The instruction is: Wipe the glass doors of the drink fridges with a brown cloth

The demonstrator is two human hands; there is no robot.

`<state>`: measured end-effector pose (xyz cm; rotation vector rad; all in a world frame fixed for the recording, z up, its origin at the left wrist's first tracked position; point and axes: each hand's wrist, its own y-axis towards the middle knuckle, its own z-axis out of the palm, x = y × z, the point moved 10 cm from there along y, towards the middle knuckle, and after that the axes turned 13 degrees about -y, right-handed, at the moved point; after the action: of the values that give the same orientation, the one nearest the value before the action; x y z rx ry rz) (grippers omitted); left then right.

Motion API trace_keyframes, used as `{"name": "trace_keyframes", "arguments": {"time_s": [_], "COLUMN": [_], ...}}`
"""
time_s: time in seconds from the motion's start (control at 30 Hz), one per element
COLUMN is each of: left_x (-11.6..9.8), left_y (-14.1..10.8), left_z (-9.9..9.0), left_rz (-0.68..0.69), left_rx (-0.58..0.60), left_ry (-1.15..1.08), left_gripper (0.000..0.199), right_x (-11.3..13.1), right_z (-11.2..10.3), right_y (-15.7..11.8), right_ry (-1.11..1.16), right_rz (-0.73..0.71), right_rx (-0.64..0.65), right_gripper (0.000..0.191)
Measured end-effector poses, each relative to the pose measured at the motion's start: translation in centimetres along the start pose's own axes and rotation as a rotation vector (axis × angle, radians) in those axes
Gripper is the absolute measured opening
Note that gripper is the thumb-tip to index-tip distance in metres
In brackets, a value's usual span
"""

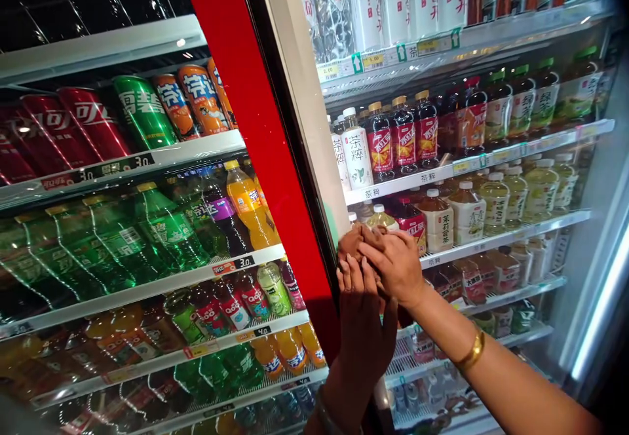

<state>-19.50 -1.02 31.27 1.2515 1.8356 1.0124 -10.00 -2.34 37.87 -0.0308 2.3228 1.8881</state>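
Note:
My left hand (364,323) is raised from below at the edge of a glass fridge door (299,88). Its fingers are stretched upward, their tips by the door frame, with the thumb apart to the right. Just above and to the right, my right hand (399,266) bends its fingers over the same edge, close to the left fingertips. A gold bangle (470,350) circles the right wrist. Darker finger shapes beside the right hand look like its reflection in the glass. Behind the hands are shelved bottles, including a jasmine tea bottle (438,222).
A red fridge frame (265,114) divides the two cabinets. On the left stand cola cans (91,120), a green can (143,111) and green soda bottles (170,225). White-labelled water bottles (396,6) and red-labelled tea bottles (381,140) fill shelves on the right.

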Motion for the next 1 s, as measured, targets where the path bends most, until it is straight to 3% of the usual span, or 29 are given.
{"name": "trace_keyframes", "arguments": {"time_s": [0.13, 0.2, 0.3, 0.37, 0.47, 0.53, 0.67, 0.73, 0.8, 0.9, 1.0], "left_x": [-1.3, -2.2, -2.8, -2.8, -2.7, -2.6, -2.8, -3.2, -3.4, -3.7, -4.3], "left_y": [1.8, 2.6, 5.3, 8.1, 12.0, 13.2, 12.3, 11.6, 11.4, 11.7, 12.0], "left_z": [0.2, 1.4, 3.0, 2.9, 2.0, 1.1, -0.4, -0.6, -1.0, -1.8, -2.3], "left_rz": [0.026, 0.062, 0.047, 0.027, 0.035, 0.056, 0.078, 0.061, 0.002, -0.080, -0.117], "left_rx": [-0.010, 0.000, -0.058, -0.180, -0.322, -0.345, -0.287, -0.243, -0.237, -0.275, -0.330], "left_ry": [0.026, 0.034, 0.129, 0.217, 0.285, 0.295, 0.231, 0.166, 0.121, 0.074, 0.057], "left_gripper": [0.087, 0.086, 0.079, 0.074, 0.068, 0.060, 0.045, 0.043, 0.042, 0.052, 0.063], "right_x": [-1.9, -4.0, -7.9, -9.1, -8.4, -7.7, -8.1, -8.4, -8.9, -9.4, -11.3], "right_z": [-0.9, -1.9, -3.6, -4.4, -5.2, -4.7, -2.1, -1.6, -1.7, -2.7, -4.5], "right_y": [4.5, 5.6, 6.8, 7.4, 7.6, 6.9, 3.3, 1.2, 0.5, 2.6, 7.7], "right_ry": [0.093, 0.112, 0.033, -0.027, -0.013, 0.055, 0.179, 0.170, 0.080, -0.054, -0.055], "right_rz": [0.032, 0.110, 0.231, 0.223, 0.010, -0.127, -0.225, -0.252, -0.247, -0.260, -0.184], "right_rx": [0.195, 0.188, -0.022, -0.203, -0.419, -0.389, -0.093, -0.072, -0.141, -0.274, -0.374], "right_gripper": [0.028, 0.027, 0.024, 0.024, 0.030, 0.034, 0.054, 0.055, 0.048, 0.046, 0.040]}}
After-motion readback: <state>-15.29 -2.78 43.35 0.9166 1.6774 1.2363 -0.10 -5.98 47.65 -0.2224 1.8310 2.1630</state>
